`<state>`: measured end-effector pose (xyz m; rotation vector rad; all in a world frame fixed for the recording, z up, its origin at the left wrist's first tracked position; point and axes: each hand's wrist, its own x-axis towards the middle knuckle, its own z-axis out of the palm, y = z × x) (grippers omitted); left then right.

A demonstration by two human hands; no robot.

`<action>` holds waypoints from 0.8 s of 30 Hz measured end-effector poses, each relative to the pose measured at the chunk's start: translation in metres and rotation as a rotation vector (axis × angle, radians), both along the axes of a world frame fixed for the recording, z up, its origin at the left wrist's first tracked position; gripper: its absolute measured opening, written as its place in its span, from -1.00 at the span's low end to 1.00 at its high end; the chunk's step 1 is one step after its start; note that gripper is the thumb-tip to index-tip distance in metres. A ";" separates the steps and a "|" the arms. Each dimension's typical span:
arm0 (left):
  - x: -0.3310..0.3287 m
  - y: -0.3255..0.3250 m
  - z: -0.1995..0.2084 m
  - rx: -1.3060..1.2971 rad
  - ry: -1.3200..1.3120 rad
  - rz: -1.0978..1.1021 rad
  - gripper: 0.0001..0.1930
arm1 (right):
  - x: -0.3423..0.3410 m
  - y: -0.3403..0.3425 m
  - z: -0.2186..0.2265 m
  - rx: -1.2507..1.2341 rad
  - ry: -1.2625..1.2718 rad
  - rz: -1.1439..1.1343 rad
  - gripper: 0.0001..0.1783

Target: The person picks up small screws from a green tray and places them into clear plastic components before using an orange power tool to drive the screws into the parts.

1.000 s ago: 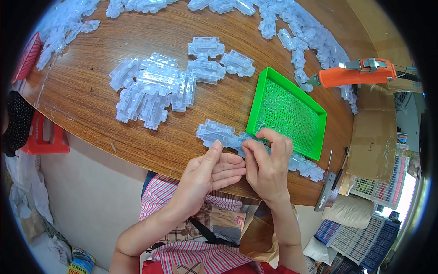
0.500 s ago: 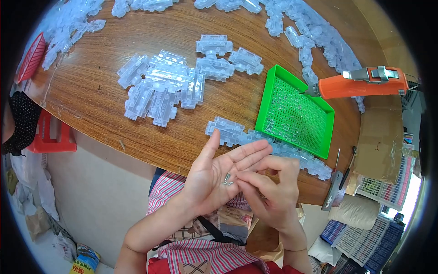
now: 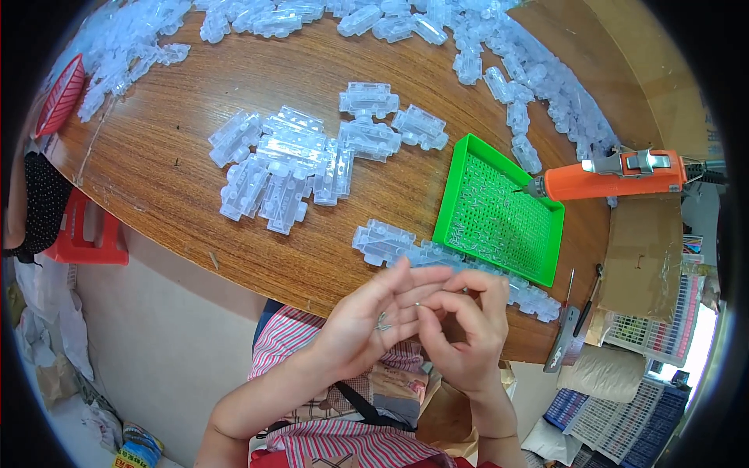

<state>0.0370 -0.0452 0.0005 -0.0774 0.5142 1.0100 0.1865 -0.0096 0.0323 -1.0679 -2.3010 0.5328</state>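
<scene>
Hold left hand [image 3: 360, 318] open and cupped under thin silver metal screws [image 3: 382, 321] in palm, at eight o'clock from right hand's [image 3: 468, 334] fingers, lightly pinching seemingly one shiny screw [image 3: 418, 305].

The screws [image 3: 382, 321] on the left hand's [image 3: 357, 329] palm are too small to count, and the tiny metal piece [image 3: 417, 305] pinched in the right hand [image 3: 470, 335] shows only as a speck. Fingers hide part of the near row of clear plastic car shells [image 3: 384, 242]. The far heap [image 3: 484, 35] is cut off by the upper edge; the electric screwdriver's [image 3: 612, 178] cord fades into the right rim.
</scene>
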 end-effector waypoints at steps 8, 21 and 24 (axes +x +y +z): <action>-0.003 -0.010 -0.018 0.048 0.172 -0.057 -0.72 | 0.007 0.006 0.011 0.113 -0.145 0.020 -0.76; -0.009 -0.010 -0.018 0.058 0.382 0.045 -0.72 | -0.001 0.020 0.007 -0.255 0.000 -0.005 -0.86; -0.008 -0.011 -0.016 0.051 0.418 0.037 -0.61 | -0.001 0.027 -0.007 -0.247 0.077 -0.031 -0.85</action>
